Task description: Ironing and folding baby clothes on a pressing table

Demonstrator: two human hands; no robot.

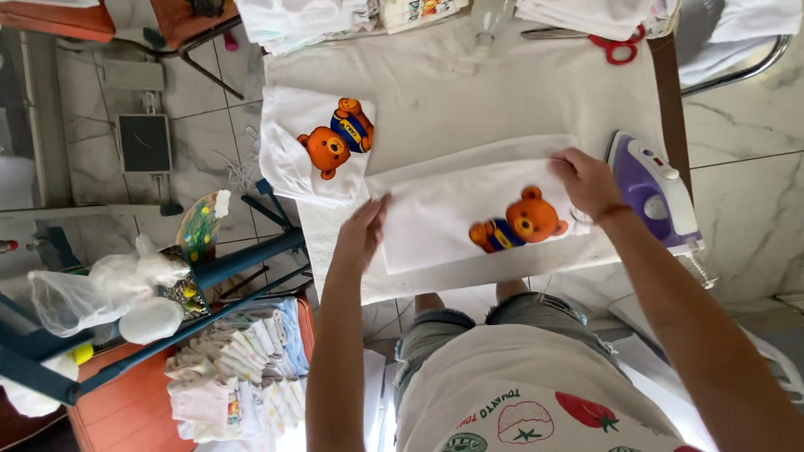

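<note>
The far edge of the bench is cut off by the frame, and the scissors there are partly hidden under stacked cloth. The left hand lies flat, fingers together, on the near-left edge of the white bear-print garment; the right hand presses its right end, fingers spread. The purple iron stands just beside the right hand at the bench edge, and a second bear-print garment lies well apart to the left.

The person wears a pale cream T-shirt printed with red strawberries, a green-outlined fruit shape and green lettering. Below it are faded blue denim shorts with frayed hems. Both arms are bare; a thin band circles the right wrist.
</note>
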